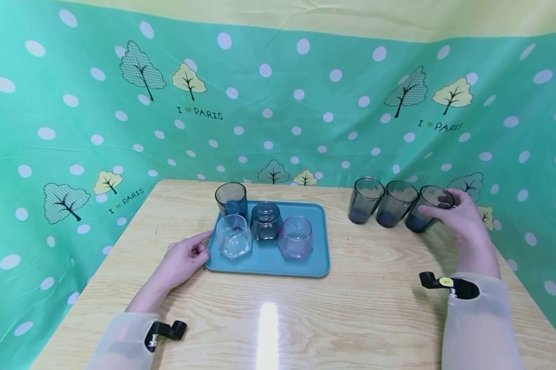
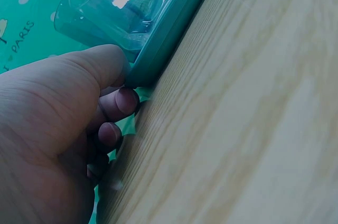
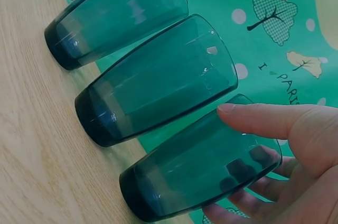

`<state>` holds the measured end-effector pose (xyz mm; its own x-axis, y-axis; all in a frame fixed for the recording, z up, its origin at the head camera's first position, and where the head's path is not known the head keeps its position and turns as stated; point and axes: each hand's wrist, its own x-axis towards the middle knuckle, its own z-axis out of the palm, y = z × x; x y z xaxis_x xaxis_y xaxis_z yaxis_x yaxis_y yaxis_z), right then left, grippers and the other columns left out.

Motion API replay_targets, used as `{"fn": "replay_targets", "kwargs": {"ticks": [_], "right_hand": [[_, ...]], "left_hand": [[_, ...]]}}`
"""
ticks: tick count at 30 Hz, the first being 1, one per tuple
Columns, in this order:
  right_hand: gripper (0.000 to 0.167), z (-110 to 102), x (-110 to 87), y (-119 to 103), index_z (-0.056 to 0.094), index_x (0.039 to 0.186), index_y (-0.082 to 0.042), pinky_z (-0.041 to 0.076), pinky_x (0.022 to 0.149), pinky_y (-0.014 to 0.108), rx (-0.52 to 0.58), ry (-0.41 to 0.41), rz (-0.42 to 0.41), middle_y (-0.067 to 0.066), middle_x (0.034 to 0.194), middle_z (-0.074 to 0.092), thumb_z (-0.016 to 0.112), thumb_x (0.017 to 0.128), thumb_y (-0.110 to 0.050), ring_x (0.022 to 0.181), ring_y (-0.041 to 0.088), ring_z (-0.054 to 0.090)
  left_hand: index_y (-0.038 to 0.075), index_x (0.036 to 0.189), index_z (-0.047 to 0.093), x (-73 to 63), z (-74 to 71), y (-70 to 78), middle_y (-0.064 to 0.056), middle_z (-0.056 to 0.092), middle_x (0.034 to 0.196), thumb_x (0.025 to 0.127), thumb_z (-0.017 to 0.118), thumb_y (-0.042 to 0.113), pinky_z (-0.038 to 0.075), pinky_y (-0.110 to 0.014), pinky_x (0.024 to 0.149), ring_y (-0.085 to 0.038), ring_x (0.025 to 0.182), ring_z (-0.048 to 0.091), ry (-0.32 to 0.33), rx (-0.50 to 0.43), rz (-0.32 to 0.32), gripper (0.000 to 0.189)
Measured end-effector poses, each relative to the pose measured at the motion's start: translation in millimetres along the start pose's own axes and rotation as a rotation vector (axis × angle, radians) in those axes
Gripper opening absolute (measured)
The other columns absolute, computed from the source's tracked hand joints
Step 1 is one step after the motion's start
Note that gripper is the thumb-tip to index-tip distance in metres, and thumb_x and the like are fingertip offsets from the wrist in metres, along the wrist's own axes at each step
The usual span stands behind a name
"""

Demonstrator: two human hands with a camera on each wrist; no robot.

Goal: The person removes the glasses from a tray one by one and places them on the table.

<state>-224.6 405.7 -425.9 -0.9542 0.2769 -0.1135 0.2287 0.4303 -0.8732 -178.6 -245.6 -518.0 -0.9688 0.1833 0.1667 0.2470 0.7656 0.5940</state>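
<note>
Rightmost smoky glass [image 1: 419, 218] stands upright; blue tray [image 1: 268, 264] flat.

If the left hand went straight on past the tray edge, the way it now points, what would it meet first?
Past the edge of the blue tray, the left hand would likely meet the clear glass first, though the gap is hard to judge.

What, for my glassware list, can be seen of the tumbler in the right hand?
The tumbler looks like smoky, transparent glass, tapering from a wide open rim to a narrower, thick, darker base. It appears to stand upright on the wooden table, at the right end of a row of three. The right hand grips it near the rim.
</note>
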Motion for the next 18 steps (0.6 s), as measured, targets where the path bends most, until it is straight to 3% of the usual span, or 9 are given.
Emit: {"fn": "replay_targets", "kwargs": {"ticks": [18], "right_hand": [[0.117, -4.8, 2.1, 1.2, -0.001, 0.177, -0.010, 0.020, 0.127, 0.068, -0.003, -0.043, 0.019, 0.027, 0.180, 0.013, 0.081, 0.101, -0.042, 0.160, 0.053, 0.020]], "left_hand": [[0.000, 0.150, 0.066, -0.2, -0.6, 2.7, 0.007, 0.060, 0.083, 0.098, 0.070, 0.005, 0.046, -0.032, 0.072, -0.009, 0.065, 0.051, 0.011, 0.004, 0.013, 0.053]]}}
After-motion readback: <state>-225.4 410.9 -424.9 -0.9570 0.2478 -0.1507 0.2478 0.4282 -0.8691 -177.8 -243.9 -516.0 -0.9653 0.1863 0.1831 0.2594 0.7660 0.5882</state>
